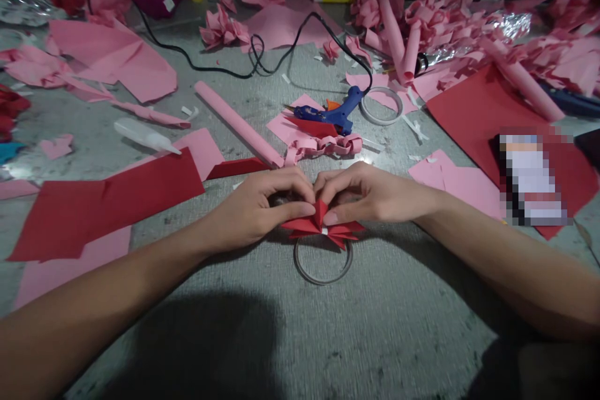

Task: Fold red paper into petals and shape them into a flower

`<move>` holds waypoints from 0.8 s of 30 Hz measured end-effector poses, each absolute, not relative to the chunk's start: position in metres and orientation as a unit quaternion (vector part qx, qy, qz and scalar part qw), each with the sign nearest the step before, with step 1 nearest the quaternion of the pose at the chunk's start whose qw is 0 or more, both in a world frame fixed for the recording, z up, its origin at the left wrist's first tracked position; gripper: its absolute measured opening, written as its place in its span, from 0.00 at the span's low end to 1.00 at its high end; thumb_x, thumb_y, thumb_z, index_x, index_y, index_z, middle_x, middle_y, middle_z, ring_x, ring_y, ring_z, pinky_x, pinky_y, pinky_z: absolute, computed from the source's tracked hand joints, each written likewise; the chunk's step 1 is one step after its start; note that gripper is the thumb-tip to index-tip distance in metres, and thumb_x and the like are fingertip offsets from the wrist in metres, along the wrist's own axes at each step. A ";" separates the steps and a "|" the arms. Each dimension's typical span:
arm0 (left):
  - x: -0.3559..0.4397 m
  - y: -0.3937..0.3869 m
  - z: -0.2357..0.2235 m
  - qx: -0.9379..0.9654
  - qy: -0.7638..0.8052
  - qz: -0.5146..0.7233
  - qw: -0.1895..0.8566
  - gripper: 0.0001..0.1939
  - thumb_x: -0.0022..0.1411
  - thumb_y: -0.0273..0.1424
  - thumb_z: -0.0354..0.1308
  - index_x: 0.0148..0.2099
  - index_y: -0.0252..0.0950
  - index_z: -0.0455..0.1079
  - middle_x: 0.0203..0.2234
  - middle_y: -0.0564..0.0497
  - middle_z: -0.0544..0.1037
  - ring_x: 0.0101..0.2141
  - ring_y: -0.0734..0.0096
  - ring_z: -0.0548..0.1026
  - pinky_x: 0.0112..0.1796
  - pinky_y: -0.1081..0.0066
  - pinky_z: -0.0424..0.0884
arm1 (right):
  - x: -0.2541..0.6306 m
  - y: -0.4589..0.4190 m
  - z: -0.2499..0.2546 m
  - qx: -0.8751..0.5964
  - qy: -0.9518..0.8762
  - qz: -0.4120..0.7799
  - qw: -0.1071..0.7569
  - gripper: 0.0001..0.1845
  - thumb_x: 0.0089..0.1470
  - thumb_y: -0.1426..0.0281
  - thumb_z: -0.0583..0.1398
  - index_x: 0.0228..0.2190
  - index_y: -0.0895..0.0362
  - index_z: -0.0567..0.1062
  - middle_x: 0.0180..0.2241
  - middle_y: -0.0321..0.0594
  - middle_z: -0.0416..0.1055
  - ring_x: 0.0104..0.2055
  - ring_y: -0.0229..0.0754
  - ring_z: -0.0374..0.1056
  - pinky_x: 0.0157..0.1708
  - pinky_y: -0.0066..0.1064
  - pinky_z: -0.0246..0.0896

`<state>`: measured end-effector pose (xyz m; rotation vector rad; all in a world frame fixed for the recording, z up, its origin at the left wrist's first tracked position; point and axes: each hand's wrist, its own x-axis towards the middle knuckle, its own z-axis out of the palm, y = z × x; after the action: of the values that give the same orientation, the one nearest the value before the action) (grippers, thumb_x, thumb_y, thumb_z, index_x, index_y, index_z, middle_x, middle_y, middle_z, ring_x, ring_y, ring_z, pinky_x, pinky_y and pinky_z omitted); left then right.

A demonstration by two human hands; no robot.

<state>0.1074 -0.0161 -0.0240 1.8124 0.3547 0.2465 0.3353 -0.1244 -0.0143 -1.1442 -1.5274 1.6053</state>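
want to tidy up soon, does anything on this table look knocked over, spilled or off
Mostly clutter, with crumpled pink paper heaped at the far right. The translucent bottle lies on its side as if tipped over, and the blue glue gun lies among paper, an odd resting place. No spill shows.

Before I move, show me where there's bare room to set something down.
The widest bare stretch of table lies between left forearm and right forearm, this side of the near ring. A smaller gap separates the pink roll and cord. Pink paper crowds the far right.
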 end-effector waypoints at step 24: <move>0.105 -0.015 -0.026 0.807 0.126 0.080 0.571 0.07 0.74 0.35 0.62 0.42 0.39 0.78 0.40 0.51 0.80 0.41 0.67 0.78 0.46 0.66 0.71 | 0.335 -0.126 -0.014 -0.443 -0.556 0.639 0.295 0.12 0.58 0.62 0.74 0.35 0.57 0.84 0.39 0.38 0.77 0.40 0.40 0.71 0.40 0.31 0.69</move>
<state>0.1050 -0.0147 -0.0261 1.8935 0.2951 0.1874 0.3353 -0.1258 -0.0143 -1.1776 -1.4791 1.6994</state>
